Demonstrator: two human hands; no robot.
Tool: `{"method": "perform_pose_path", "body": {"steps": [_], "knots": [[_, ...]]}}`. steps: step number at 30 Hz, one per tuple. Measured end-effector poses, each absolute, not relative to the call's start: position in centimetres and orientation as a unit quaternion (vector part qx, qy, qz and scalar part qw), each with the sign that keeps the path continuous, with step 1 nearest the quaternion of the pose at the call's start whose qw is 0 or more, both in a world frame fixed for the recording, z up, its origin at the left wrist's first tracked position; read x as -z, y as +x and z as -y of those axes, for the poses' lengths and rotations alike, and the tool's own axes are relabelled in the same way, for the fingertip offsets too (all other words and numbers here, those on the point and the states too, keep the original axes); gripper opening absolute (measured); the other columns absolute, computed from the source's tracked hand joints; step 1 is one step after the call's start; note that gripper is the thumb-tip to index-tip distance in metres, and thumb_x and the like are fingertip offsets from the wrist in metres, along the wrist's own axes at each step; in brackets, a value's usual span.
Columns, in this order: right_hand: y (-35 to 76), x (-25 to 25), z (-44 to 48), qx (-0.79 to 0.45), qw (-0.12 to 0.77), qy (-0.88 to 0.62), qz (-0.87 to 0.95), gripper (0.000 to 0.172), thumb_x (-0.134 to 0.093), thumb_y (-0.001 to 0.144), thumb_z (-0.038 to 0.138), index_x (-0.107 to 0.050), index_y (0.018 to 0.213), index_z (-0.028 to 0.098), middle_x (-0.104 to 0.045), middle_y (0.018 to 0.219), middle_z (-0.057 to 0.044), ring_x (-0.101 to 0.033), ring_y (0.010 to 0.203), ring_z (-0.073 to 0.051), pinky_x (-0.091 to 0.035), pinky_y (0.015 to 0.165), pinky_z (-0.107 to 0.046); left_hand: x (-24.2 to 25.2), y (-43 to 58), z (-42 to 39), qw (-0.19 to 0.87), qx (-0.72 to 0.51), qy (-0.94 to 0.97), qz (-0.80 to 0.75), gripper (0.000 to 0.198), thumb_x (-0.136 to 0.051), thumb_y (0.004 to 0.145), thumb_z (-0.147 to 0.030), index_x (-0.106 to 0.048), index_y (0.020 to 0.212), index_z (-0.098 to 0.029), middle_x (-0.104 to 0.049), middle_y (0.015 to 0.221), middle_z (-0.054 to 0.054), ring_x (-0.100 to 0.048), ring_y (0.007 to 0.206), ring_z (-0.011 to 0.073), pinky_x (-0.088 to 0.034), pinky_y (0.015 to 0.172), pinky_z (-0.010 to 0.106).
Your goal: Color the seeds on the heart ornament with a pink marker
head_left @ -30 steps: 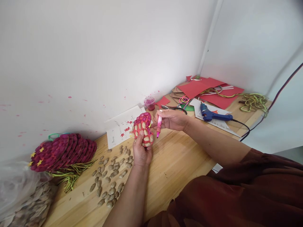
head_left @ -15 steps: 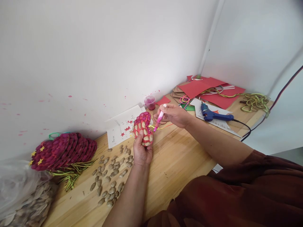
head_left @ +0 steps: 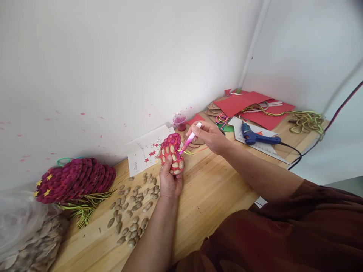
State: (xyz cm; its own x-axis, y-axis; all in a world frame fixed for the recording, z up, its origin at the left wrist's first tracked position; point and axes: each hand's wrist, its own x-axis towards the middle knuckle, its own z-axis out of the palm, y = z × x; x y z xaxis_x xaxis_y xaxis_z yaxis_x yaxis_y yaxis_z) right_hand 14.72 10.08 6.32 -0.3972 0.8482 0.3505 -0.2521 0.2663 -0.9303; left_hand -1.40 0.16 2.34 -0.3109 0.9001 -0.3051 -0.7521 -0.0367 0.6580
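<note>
Many peanuts (head_left: 137, 206) are strewn left of the left hand (head_left: 170, 184), by which a peanut-covered piece (head_left: 173, 150) is gripped. A pink marker (head_left: 189, 141) is pinched by the right hand (head_left: 210, 138), its tip at the piece's edge. White paper (head_left: 136, 158) is partly hidden behind the piece; right of the hands a glue gun (head_left: 259, 138) is laid; far left a bag (head_left: 36, 241) is cut off.

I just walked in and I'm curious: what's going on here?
A person's left hand holds up a red piece set with peanuts. The right hand grips a pink-and-white pen-like tool, its tip at the piece's edge. The peanuts at the top are magenta; most lower ones are bare. Loose peanuts lie on the wooden table, and a cup of magenta paint stands by the wall.
</note>
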Motion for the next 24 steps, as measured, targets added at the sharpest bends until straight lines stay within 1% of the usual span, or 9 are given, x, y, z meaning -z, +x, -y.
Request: {"method": "perform_pose_path", "body": {"steps": [3,7,13,18,24], "knots": [[14.72,-6.32,-9.99,-0.564,0.483,-0.225,0.631,0.057,-0.076,0.088,0.074,-0.070,0.086,0.018,-0.055,0.067,0.003,-0.046,0.062,-0.011,-0.037,0.056,-0.024,-2.22,-1.48,-0.19,0.584,-0.711,0.098,-0.380,0.040,-0.097,0.068,-0.029,-0.067,0.092,-0.018,-0.060,0.065,-0.008,-0.042,0.042,0.0022,-0.021,0.035,0.014],[14.81,-6.52,-9.94,-0.532,0.504,-0.233,0.640,0.056,-0.074,0.090,0.073,-0.068,0.085,0.018,-0.055,0.068,0.003,-0.048,0.065,-0.011,-0.039,0.057,-0.024,-2.20,-1.48,-0.17,0.581,-0.711,0.101,-0.383,0.040,-0.097,0.069,-0.030,-0.068,0.094,-0.018,-0.062,0.067,-0.007,-0.045,0.043,0.0028,-0.021,0.035,0.013],[14.84,-6.46,-9.86,-0.525,0.504,-0.204,0.655,0.052,-0.071,0.095,0.069,-0.068,0.087,0.018,-0.053,0.068,0.003,-0.046,0.062,-0.010,-0.037,0.055,-0.024,-2.57,-1.32,-0.14,0.580,-0.712,0.082,-0.388,0.038,-0.096,0.066,-0.028,-0.068,0.089,-0.017,-0.059,0.062,-0.008,-0.040,0.040,0.0018,-0.020,0.034,0.013],[14.88,-6.44,-9.83,-0.510,0.510,-0.205,0.662,0.048,-0.069,0.098,0.065,-0.067,0.087,0.019,-0.050,0.066,0.004,-0.043,0.060,-0.010,-0.034,0.052,-0.024,-2.62,-1.37,-0.13,0.578,-0.712,0.086,-0.388,0.036,-0.095,0.067,-0.027,-0.067,0.087,-0.017,-0.056,0.060,-0.008,-0.039,0.040,0.0022,-0.020,0.034,0.014],[14.78,-6.47,-9.67,-0.510,0.520,-0.192,0.659,0.045,-0.069,0.099,0.063,-0.067,0.088,0.019,-0.050,0.066,0.004,-0.042,0.058,-0.010,-0.034,0.052,-0.024,-2.46,-1.39,-0.13,0.579,-0.712,0.097,-0.384,0.039,-0.097,0.065,-0.029,-0.067,0.087,-0.017,-0.057,0.061,-0.008,-0.040,0.041,0.0023,-0.020,0.034,0.014]]}}
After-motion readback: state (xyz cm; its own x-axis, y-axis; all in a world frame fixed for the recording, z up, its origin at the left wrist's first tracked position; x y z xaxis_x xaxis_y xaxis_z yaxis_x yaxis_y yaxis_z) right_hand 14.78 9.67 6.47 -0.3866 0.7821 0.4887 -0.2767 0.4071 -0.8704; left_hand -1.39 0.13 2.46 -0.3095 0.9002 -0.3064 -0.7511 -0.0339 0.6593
